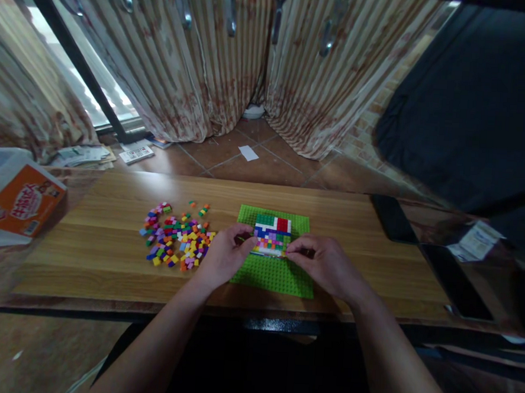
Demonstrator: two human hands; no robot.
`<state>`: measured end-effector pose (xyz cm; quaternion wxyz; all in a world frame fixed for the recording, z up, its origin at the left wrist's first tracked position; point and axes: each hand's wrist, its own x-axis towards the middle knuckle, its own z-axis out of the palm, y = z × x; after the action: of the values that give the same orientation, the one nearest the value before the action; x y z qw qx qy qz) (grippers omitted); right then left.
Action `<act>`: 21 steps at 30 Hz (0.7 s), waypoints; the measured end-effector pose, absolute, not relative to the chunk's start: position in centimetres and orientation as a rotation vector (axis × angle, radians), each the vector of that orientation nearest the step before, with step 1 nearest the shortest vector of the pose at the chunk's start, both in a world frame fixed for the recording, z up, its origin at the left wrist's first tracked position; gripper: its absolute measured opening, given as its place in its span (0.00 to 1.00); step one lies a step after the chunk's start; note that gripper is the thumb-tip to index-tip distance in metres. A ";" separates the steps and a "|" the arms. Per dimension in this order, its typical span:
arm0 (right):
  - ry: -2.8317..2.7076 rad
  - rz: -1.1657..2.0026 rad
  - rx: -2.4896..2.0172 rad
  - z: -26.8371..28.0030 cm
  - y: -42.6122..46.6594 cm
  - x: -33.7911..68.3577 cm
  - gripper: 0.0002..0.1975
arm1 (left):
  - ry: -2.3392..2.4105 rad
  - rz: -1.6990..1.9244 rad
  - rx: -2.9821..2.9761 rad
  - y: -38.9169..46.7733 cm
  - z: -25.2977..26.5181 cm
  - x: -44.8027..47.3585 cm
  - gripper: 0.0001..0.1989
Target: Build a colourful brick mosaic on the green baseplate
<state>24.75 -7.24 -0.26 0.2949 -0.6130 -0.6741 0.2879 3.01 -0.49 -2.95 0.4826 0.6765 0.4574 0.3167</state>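
A rectangular panel of small colored toy bricks sits on a green studded baseplate. Green and red blocks lie along its far side, with mixed pink, purple, orange and white ones nearer me. At the panel's left edge, my left hand is curled, with thumb and index fingertip against the bricks. Thumb and index of my right hand pinch together at the right edge, where a tiny pink brick shows at the fingertips. The undersides of both hands' fingers are hidden.
A loose pile of small toy bricks spreads over the wooden table to the left. A black phone and another dark flat device lie at the right. An orange-and-white bag stands beyond the left edge. Curtains hang behind.
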 end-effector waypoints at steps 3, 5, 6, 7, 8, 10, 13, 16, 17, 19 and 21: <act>-1.812 0.739 -1.652 0.0 -7.3 24.6 0.05 | 1.107 0.781 1.666 -0.5 -2.9 3.0 0.09; -1.805 0.738 -1.659 0.1 -7.2 24.5 0.05 | 1.114 0.777 1.661 -0.6 -2.8 3.1 0.09; -1.789 0.740 -1.663 0.0 -7.2 24.5 0.05 | 1.121 0.772 1.654 -0.6 -2.8 3.1 0.09; -1.763 0.749 -1.666 -0.1 -7.2 24.5 0.05 | 1.130 0.764 1.648 -0.6 -2.8 3.1 0.10; -1.728 0.769 -1.667 -0.2 -7.2 24.5 0.05 | 1.137 0.758 1.644 -0.6 -2.8 3.1 0.10; -1.618 0.849 -1.658 -0.6 -7.1 24.5 0.04 | 1.140 0.755 1.641 -0.6 -2.8 3.2 0.10; -1.445 0.998 -1.640 -1.0 -6.8 24.7 0.05 | 1.135 0.769 1.634 -0.5 -2.9 3.2 0.10; -1.362 1.097 -1.626 -1.1 -6.5 25.0 0.08 | 1.146 0.762 1.639 -0.4 -2.8 3.2 0.09; -1.343 1.128 -1.622 -1.1 -6.4 25.0 0.09 | 1.153 0.755 1.641 -0.4 -2.8 3.3 0.09; -1.298 1.197 -1.622 -1.1 -6.2 25.0 0.10 | 1.162 0.742 1.638 -0.5 -2.7 3.3 0.10; -1.253 1.259 -1.624 -1.2 -6.0 24.9 0.11 | 1.166 0.735 1.629 -0.5 -2.7 3.3 0.10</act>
<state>24.93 -6.01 -1.22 0.3592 -0.6297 -0.4859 0.4882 3.32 -0.52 -2.75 0.4830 0.6685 0.4784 0.3017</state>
